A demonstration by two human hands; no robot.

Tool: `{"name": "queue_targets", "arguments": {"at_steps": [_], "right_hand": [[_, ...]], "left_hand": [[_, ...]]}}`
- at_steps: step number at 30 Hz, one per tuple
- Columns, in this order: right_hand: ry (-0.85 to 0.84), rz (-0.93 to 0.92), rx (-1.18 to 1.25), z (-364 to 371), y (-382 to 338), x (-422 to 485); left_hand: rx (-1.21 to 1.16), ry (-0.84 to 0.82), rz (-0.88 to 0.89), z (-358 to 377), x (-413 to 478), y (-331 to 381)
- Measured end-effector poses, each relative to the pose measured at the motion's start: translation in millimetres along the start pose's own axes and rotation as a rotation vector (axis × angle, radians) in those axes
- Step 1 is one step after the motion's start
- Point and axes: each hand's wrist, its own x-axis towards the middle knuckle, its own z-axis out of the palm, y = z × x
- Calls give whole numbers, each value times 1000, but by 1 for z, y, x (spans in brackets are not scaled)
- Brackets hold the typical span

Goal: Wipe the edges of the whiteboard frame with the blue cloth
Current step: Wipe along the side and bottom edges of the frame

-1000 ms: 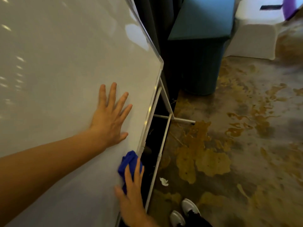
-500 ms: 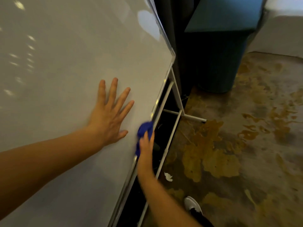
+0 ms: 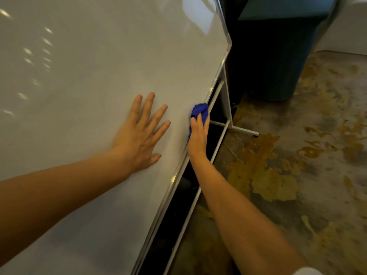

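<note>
head view: the left hand (image 3: 139,133) lies flat and spread on the whiteboard (image 3: 89,76). the right hand (image 3: 198,135) presses the bunched blue cloth (image 3: 199,110) on the frame edge (image 3: 215,80). pushing hard could tip the stand (image 3: 226,100). the cloth is mostly hidden by fingers.

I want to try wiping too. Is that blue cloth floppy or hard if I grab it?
Probably floppy: the blue cloth is scrunched into soft folds under the right hand. It likely weighs little, since the fingers alone press it onto the frame edge. It should slide easily along that smooth edge.
</note>
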Motion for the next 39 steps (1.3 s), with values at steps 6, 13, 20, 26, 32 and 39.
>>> {"name": "queue_targets", "arguments": {"at_steps": [6, 13, 20, 26, 32, 39], "right_hand": [[3, 79, 68, 25, 84, -209], [-8, 59, -19, 35, 126, -344], [55, -12, 12, 41, 99, -305], [-5, 158, 58, 59, 184, -514], [-227, 184, -64, 45, 178, -516], [-117, 344, 118, 32, 136, -441]], "left_hand": [[-4, -5, 8, 19, -78, 18], [-22, 33, -27, 44, -204, 48], [-17, 11, -18, 71, -320, 96], [-53, 10, -19, 86, -383, 123], [-83, -8, -53, 95, -421, 138], [-98, -77, -68, 89, -439, 153]]}}
